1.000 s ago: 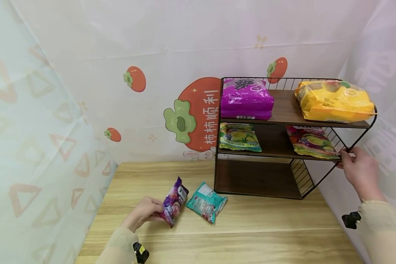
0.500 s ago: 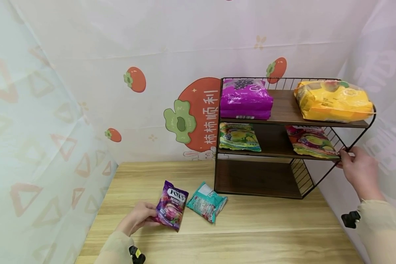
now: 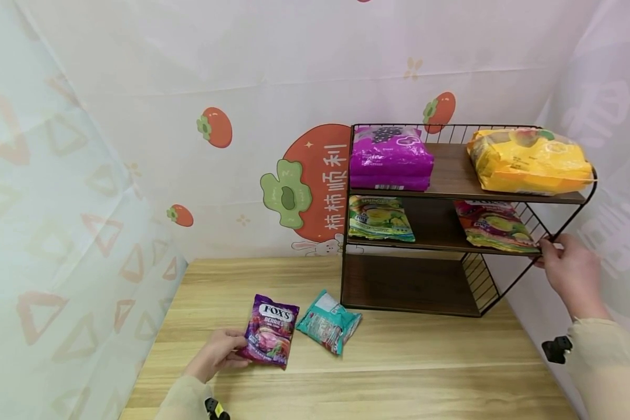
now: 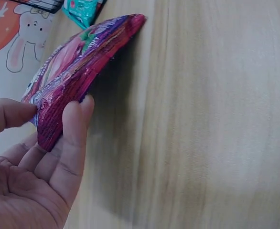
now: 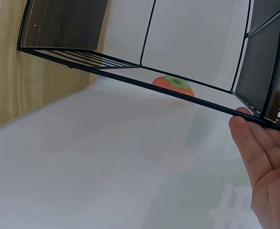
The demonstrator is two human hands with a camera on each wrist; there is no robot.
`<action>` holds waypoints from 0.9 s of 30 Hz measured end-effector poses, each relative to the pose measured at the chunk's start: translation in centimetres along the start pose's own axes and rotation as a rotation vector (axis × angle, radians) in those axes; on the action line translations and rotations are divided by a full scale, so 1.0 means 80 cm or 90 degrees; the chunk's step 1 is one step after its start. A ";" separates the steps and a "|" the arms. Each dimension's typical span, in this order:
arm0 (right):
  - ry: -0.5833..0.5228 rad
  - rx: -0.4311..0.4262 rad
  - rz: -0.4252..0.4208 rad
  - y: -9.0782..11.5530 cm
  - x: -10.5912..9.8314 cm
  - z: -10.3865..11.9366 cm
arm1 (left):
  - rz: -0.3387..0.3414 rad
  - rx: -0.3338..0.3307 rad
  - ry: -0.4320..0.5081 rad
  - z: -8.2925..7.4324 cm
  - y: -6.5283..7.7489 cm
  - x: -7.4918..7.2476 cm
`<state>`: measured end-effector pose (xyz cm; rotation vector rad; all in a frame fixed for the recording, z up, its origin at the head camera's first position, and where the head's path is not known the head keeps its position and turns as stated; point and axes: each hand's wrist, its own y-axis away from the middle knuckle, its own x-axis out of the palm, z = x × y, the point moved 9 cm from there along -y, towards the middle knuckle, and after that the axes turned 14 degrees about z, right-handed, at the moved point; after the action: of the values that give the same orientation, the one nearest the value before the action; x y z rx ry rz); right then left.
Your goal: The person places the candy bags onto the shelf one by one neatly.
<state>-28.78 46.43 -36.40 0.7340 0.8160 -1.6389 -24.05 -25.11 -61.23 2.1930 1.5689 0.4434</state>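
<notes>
A purple Fox's Berries candy bag (image 3: 270, 331) is pinched at its lower left edge between the thumb and fingers of my left hand (image 3: 219, 354). Its label faces up in the head view; the left wrist view shows the bag tilted, with a shadow on the wood beneath it. To its right lies a teal bag (image 3: 329, 322) on the table. My right hand (image 3: 572, 271) grips the black wire frame of a three-level rack (image 3: 409, 284) at the right end of the middle shelf. In the right wrist view, several fingers (image 5: 259, 155) lie against the frame's underside.
On the rack's top shelf are a magenta bag (image 3: 391, 160) and a yellow bag (image 3: 532, 163). The middle shelf holds a green-yellow bag (image 3: 380, 219) and a red-yellow bag (image 3: 496, 224). Printed curtains (image 3: 231, 192) enclose the wooden table (image 3: 388, 373).
The purple bag has turned from edge-on to label facing up, and my left hand has moved slightly left and down with it. My right hand stays on the rack.
</notes>
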 end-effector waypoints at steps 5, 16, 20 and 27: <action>-0.009 -0.001 -0.005 0.000 0.000 -0.001 | 0.008 -0.008 -0.023 0.006 0.000 -0.001; -0.012 0.004 -0.005 -0.002 0.000 -0.003 | -0.079 -0.002 -0.061 0.016 -0.004 -0.005; -0.018 0.004 -0.006 -0.002 0.001 -0.003 | -0.145 -0.014 -0.127 0.013 -0.004 -0.010; -0.021 0.002 -0.008 -0.002 0.002 -0.003 | -0.168 -0.004 -0.163 0.009 -0.007 -0.008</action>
<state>-28.92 46.60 -36.66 0.7026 0.7959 -1.6601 -24.33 -25.68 -62.16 1.9118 1.6754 0.0841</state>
